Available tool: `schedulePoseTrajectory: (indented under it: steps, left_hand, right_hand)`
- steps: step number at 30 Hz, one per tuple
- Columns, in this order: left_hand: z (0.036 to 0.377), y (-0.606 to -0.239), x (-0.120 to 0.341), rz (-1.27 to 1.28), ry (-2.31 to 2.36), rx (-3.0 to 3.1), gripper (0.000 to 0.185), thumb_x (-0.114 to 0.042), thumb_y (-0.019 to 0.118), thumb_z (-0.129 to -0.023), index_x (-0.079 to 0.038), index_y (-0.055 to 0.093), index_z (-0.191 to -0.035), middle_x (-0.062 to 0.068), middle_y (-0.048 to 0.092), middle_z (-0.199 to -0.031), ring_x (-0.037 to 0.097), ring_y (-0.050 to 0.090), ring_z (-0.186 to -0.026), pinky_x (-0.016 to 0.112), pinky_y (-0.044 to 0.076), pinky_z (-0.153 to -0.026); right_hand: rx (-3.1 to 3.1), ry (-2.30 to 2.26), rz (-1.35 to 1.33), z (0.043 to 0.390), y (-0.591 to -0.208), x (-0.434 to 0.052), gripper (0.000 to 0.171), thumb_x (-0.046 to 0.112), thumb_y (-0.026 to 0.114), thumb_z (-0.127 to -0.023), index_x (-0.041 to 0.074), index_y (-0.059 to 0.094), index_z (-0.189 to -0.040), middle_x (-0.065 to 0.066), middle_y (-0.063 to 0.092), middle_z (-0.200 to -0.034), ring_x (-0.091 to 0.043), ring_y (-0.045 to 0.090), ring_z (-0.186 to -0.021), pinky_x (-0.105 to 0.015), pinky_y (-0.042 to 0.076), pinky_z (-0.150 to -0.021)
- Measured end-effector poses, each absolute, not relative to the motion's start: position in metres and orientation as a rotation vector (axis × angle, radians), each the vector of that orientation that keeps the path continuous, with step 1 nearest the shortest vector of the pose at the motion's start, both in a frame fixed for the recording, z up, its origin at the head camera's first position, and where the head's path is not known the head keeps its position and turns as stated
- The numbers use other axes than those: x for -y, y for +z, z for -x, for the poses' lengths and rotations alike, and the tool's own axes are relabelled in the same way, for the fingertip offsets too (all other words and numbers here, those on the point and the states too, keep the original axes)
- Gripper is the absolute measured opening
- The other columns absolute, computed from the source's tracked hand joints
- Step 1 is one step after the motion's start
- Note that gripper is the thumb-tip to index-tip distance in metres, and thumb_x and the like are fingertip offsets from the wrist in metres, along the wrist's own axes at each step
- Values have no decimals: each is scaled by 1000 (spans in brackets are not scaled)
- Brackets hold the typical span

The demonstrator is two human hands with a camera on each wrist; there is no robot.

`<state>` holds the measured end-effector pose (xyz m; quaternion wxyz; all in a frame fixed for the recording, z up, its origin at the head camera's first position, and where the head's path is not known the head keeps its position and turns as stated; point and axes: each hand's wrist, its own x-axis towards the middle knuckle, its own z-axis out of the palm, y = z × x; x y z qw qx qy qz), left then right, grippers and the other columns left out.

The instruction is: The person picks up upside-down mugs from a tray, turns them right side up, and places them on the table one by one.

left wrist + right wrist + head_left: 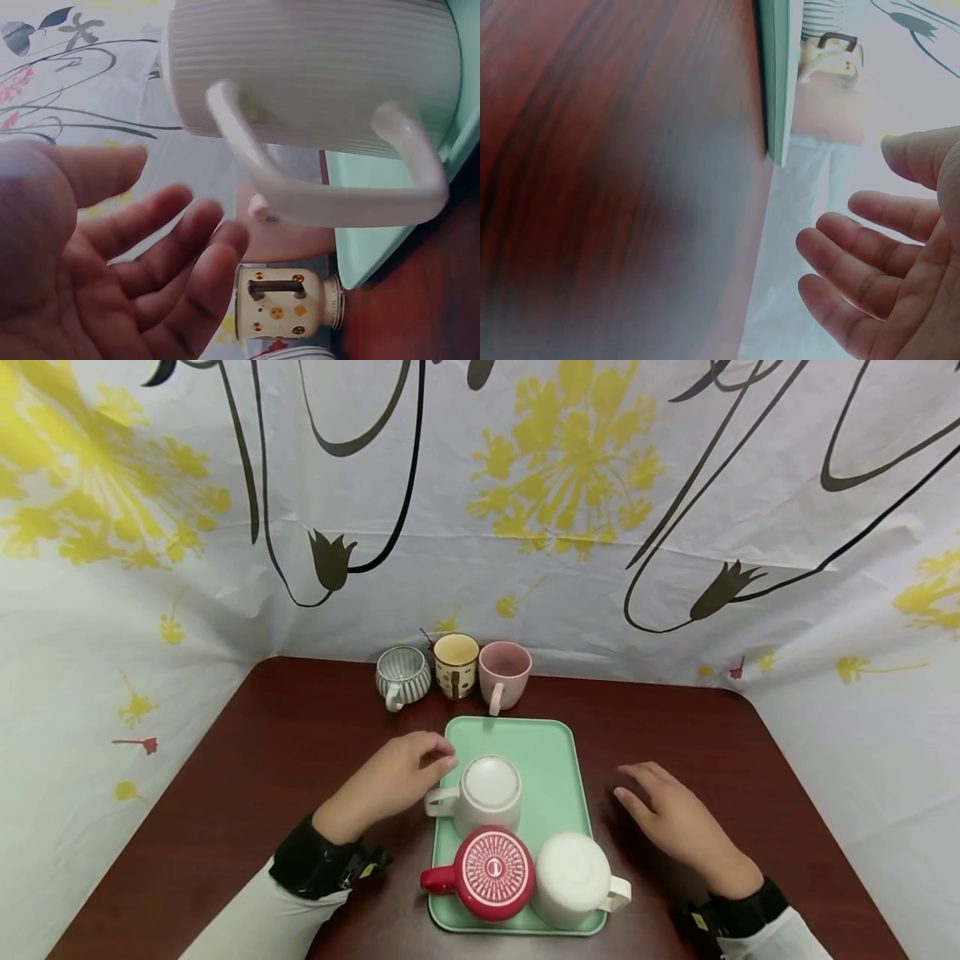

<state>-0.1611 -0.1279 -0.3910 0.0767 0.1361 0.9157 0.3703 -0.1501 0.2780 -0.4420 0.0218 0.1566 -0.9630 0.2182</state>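
Three mugs stand upside down on a mint-green tray. One is a white ribbed mug with its handle to the left; in front of it are a red mug and a second white mug. My left hand hovers by the ribbed mug and the tray's left edge, fingers loosely bent around nothing. In the left wrist view a gap shows between that hand and the mug's handle. To the right of the tray, my right hand is held over the table with relaxed fingers and nothing in it.
Behind the tray, a grey-striped cup, a cream patterned mug and a pink mug stand upright in a row. The dark wooden table is bordered at the back and sides by a flower-printed cloth.
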Motion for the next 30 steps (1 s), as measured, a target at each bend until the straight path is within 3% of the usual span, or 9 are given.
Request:
schedulePoseTrajectory:
  steps: [9,22,30]
  left_hand:
    - [154,-391,132,-626,1013,-2621,20,-28,70,-101,-16,72,-117,-4,70,-106,11,63,-99,36,55,-87]
    - [157,-405,130,-639,990,-2600,6,-27,71,-100,-21,69,-99,-8,62,-83,11,57,-79,29,50,-69]
    - [158,-409,131,-650,977,-2608,6,-26,72,-99,-21,68,-97,-8,60,-81,11,56,-78,29,49,-68]
  right_hand:
    - [2989,707,-455,150,-447,-282,44,34,58,-108,7,59,-142,-12,62,-136,-35,63,-124,-58,54,-96]
    - [2983,695,-468,153,-450,-283,42,31,60,-107,7,60,-141,-11,63,-134,-34,64,-123,-57,54,-97]
    - [2991,694,-469,152,-450,-282,42,32,59,-107,7,60,-141,-11,63,-135,-34,64,-124,-57,54,-96]
